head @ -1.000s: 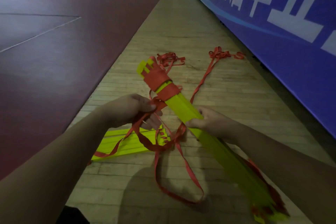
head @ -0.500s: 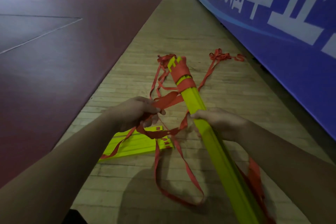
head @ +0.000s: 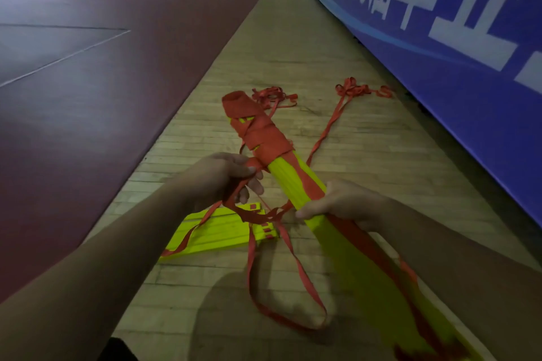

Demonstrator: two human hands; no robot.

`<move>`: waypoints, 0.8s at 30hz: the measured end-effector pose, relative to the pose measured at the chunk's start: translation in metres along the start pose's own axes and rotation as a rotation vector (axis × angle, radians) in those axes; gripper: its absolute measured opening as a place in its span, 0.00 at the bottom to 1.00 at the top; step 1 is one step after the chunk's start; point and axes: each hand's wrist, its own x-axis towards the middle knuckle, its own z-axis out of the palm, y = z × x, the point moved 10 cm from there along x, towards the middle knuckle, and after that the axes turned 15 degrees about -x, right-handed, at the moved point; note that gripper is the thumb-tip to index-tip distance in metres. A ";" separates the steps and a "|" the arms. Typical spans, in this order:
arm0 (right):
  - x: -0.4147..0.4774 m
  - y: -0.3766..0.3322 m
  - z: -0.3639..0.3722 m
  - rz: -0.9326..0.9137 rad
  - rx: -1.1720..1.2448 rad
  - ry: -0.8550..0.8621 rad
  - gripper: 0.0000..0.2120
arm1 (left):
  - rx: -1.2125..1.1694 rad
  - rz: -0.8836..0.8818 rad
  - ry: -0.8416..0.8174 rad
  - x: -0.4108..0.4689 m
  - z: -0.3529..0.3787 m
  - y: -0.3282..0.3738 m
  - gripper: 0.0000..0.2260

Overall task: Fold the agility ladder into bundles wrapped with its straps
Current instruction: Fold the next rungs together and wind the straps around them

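A bundle of yellow ladder rungs (head: 289,182) points away from me, its far end bound in several turns of red strap (head: 256,129). My right hand (head: 343,204) grips the bundle at its middle. My left hand (head: 223,177) holds the red strap pulled taut against the bundle's left side, just below the wrapping. Loose red strap (head: 281,281) hangs from my hands in a long loop onto the floor. A second stack of yellow rungs (head: 217,230) lies flat on the floor under my left hand.
I am over a strip of wooden floor (head: 293,47) between a dark red court (head: 88,82) on the left and a blue banner wall (head: 440,47) on the right. Tangled red strap ends (head: 356,89) lie on the wood ahead.
The bundle's far end swung right, then back left, and more red strap now covers it. My left hand rose with the strap up to the bundle.
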 end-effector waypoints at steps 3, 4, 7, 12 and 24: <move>-0.003 0.005 0.019 0.024 0.043 -0.120 0.08 | 0.026 0.014 0.019 0.003 0.000 0.000 0.07; -0.004 0.005 0.021 0.024 0.051 -0.116 0.08 | 0.030 0.017 0.036 0.004 0.000 -0.001 0.07; 0.000 -0.003 0.008 0.009 -0.152 0.071 0.20 | 0.081 0.029 0.128 0.005 -0.003 -0.006 0.08; -0.003 -0.023 0.011 -0.013 -0.630 0.178 0.28 | 0.163 0.047 0.330 0.002 -0.003 -0.019 0.22; -0.007 -0.039 0.001 -0.190 -0.283 0.141 0.28 | -0.104 0.289 0.496 -0.005 -0.011 0.008 0.18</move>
